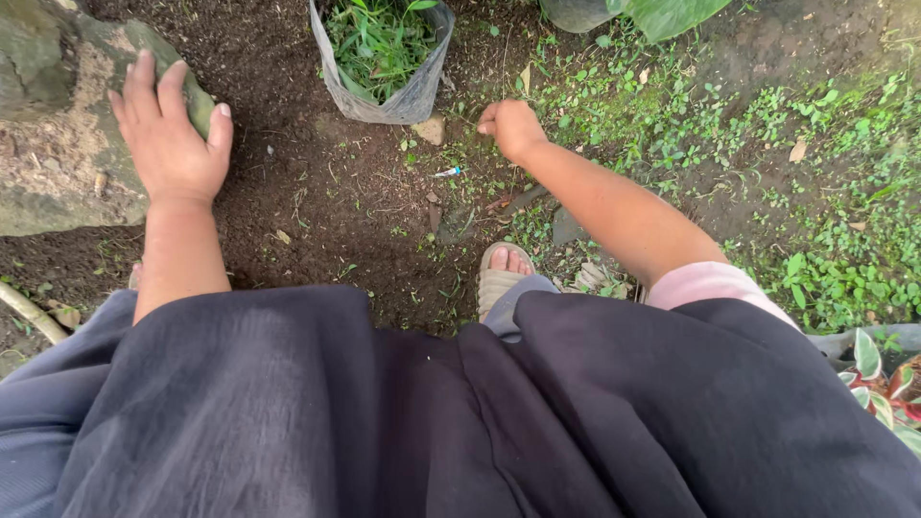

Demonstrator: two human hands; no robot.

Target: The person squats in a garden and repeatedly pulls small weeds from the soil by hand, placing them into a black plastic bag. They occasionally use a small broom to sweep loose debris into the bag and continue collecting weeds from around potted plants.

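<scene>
My left hand lies flat with fingers spread on a large mossy rock at the left. My right hand is closed in a loose fist just above the dark soil, to the right of a grey plastic grow bag full of green grass-like shoots. I cannot tell whether the fist holds anything. A small white and blue scrap lies on the soil a little below and to the left of that hand. My sandalled foot shows below, above my dark skirt.
Low green weeds cover the ground to the right. A big leaf and a dark pot sit at the top edge. A potted plant with red and green leaves stands at the right. A pale stick lies at the left.
</scene>
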